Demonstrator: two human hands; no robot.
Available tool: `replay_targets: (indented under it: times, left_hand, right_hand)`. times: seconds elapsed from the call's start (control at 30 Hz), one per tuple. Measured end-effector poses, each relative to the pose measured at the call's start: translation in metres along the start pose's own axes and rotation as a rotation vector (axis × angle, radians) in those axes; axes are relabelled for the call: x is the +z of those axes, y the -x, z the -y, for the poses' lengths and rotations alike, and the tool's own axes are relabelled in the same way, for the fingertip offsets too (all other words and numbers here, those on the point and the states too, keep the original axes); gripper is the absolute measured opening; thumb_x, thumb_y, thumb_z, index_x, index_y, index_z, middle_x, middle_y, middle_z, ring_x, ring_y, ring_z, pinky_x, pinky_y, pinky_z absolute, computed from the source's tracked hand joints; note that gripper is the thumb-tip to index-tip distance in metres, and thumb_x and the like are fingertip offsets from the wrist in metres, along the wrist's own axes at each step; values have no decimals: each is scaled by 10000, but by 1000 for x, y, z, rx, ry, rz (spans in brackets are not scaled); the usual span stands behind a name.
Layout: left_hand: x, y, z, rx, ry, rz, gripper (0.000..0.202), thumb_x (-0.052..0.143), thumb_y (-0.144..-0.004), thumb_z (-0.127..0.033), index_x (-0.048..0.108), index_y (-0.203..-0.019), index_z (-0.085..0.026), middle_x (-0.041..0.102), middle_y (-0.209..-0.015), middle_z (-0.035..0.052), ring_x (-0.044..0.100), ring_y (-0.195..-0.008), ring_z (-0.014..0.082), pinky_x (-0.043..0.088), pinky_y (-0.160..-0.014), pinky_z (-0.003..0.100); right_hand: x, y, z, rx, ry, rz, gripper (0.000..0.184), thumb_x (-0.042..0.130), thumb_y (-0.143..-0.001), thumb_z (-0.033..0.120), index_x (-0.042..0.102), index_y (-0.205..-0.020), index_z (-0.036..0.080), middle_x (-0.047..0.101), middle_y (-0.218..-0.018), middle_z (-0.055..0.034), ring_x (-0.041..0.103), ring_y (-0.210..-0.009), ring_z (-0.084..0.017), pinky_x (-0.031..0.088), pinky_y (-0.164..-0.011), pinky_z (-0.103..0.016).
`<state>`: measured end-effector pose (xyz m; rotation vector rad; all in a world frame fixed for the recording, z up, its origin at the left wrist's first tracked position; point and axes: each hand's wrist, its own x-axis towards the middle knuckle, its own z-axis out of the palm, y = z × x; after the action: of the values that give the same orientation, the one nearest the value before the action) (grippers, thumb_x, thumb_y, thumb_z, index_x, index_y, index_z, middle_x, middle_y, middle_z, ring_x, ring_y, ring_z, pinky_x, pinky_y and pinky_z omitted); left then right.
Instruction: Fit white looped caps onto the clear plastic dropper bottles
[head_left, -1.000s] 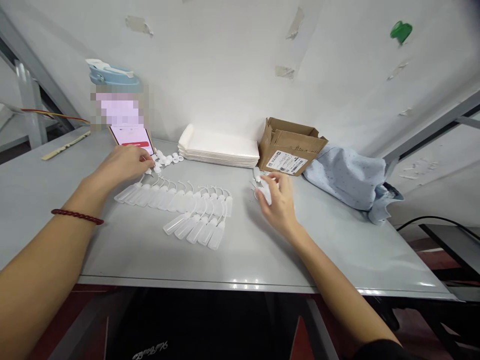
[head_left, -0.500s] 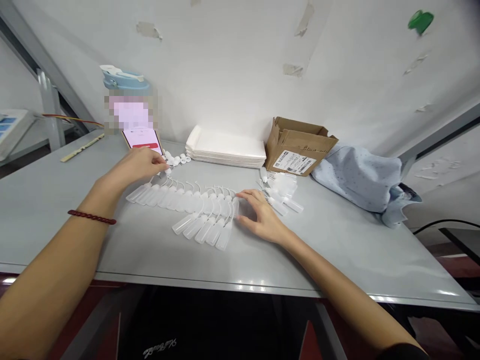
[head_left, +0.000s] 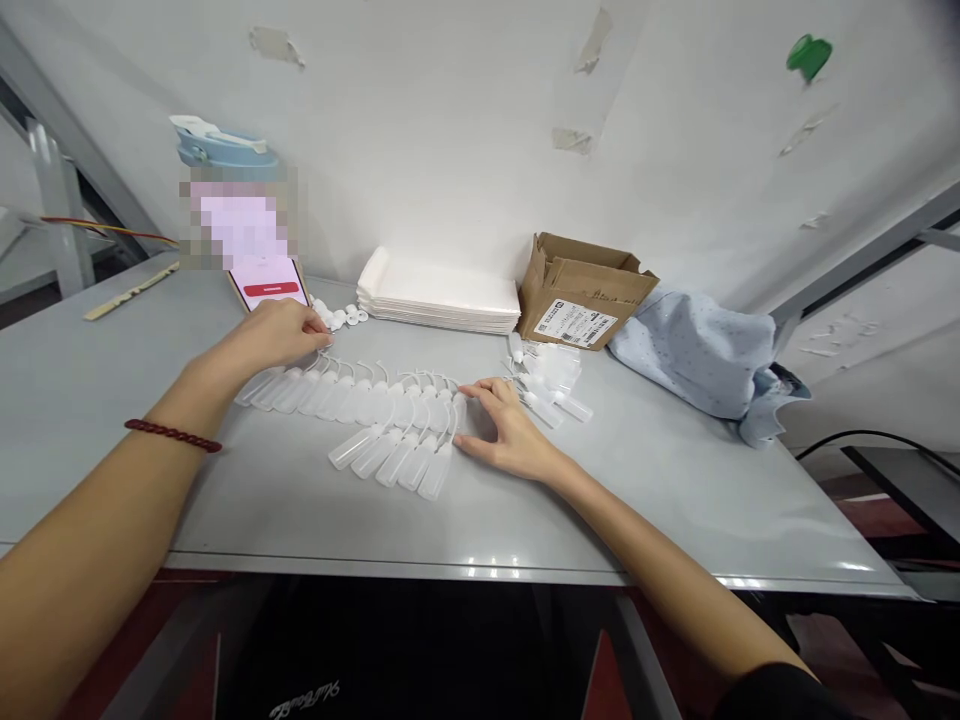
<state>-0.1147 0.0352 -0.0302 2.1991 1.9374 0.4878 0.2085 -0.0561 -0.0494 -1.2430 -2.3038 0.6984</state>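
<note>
Left hand: I see the left hand (head_left: 279, 332) at the far left end of the row, thumb and fingertips drawn narrow; a bit of white shows at the tips, but I cannot tell whether it is gripped.
Right hand: on my feed the right hand (head_left: 501, 428) sits at the row's right end, thumb and forefinger wide apart, tips at the last piece; I cannot make out whether they touch it or stop just beside it.
Row: the translucent pieces (head_left: 346, 400) lie side by side between the two hands, thin curved tails pointing toward the wall.
Front fan: a shorter group of matching pieces (head_left: 391, 462) spreads below the row's right half, their tails lying over it.
Loose pile: I count this one as a jumble, more such pieces (head_left: 553, 372) heaped beyond the right hand, in front of the cardboard box (head_left: 589, 292).
White caps: small white caps (head_left: 347, 317) cluster just past the left fingertips, near the phone (head_left: 271, 285), which leans with its lit screen facing the person.
Back edge: a stack of white envelopes (head_left: 439, 302) stands beside the box; pale blue cloth (head_left: 694, 352) bunches on the box's other side.
Wrist: a dark red braided bracelet (head_left: 172, 435) circles the left one.
</note>
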Motion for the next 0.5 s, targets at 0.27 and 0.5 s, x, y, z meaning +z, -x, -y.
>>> replay_targets:
  times: [0.27,0.5]
  left_hand:
    - [-9,7,-19,22,-92,53,220,577,-738,-353,654,-747,-147,600,-625,1,492,-639,156,342,-581,249]
    - [-11,16,-56,132,-48,-46,323,503,-809,-365,661,-886,-94,659,-836,87,540,-825,229,376,-706,300]
  right_hand:
    - [2,-2,-2,21,33,14,611,631,-758,350,435,-1294,131,430,-1159,-127,388,-1118,-260,347,-1002,-447]
    - [5,-2,-7,-7,22,-73,500,626,-748,310,468,-1193,144,467,-1088,-112,410,-1065,-259,366,-956,-447]
